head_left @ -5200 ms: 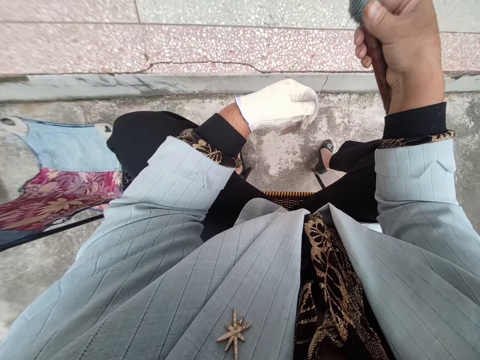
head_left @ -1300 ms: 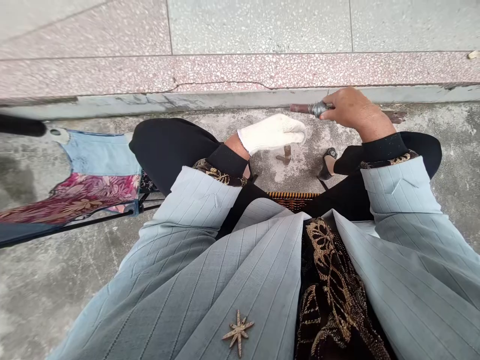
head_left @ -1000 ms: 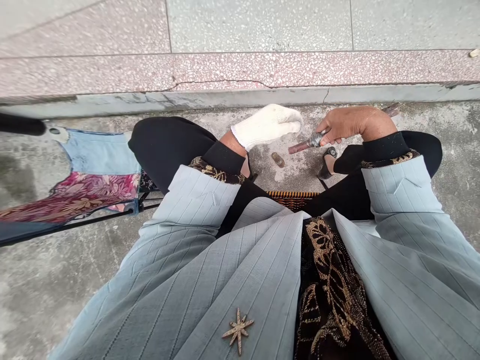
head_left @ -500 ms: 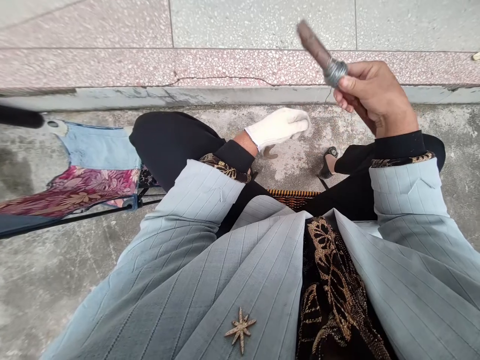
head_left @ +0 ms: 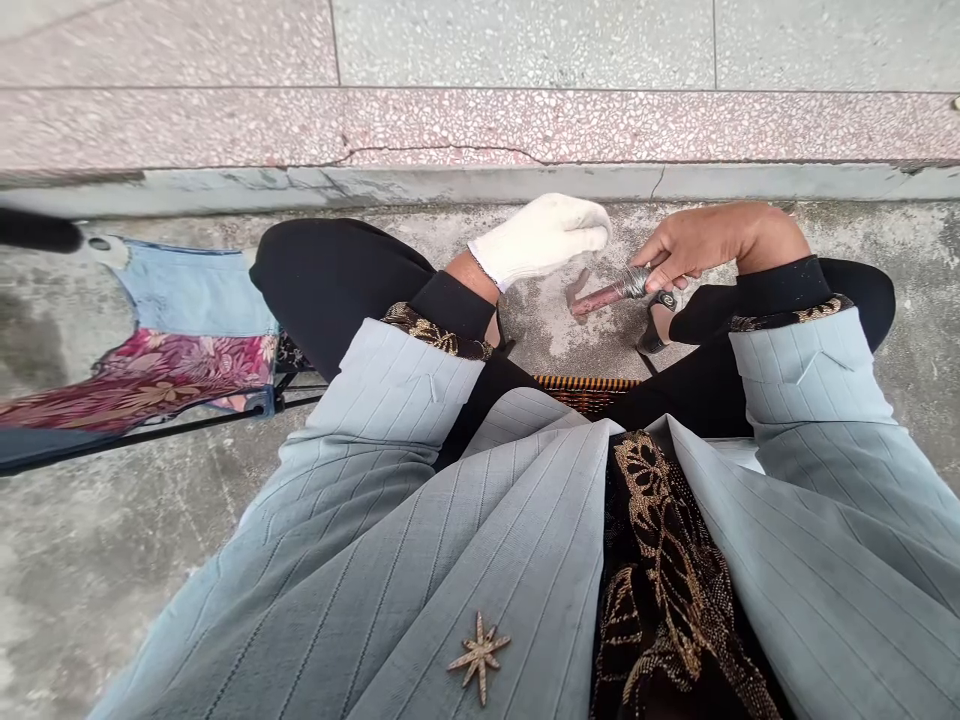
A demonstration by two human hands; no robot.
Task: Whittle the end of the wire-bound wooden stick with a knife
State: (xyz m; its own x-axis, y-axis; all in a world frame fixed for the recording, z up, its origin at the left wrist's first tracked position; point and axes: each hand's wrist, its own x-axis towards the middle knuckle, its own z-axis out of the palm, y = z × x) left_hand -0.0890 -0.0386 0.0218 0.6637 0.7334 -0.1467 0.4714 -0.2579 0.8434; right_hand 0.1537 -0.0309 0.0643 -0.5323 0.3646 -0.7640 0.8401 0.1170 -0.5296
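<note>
My right hand (head_left: 701, 245) is bare and closed around the end of a short brown stick (head_left: 600, 300). Silvery wire (head_left: 637, 281) is wound in a coil on the stick beside my fingers. The stick's free end points left and a little down, toward my body. My left hand (head_left: 551, 235) wears a white knitted glove, its fingers bent and pressed together. A fine strand of wire ran from the coil toward the glove a moment ago; now it is too thin to see. Below the glove lies a small curved brown shape (head_left: 576, 287) that I cannot identify.
A speckled stone step (head_left: 450, 125) with a raised edge runs across in front. At left stands a folding chair with a blue and floral cloth seat (head_left: 195, 355). Under me is a woven seat (head_left: 589, 393). One black shoe (head_left: 656, 325) shows on the concrete.
My right hand has swung the stick and wire down and toward me, turning the free end from up to lower left. The gloved left hand has shifted slightly left and up.
</note>
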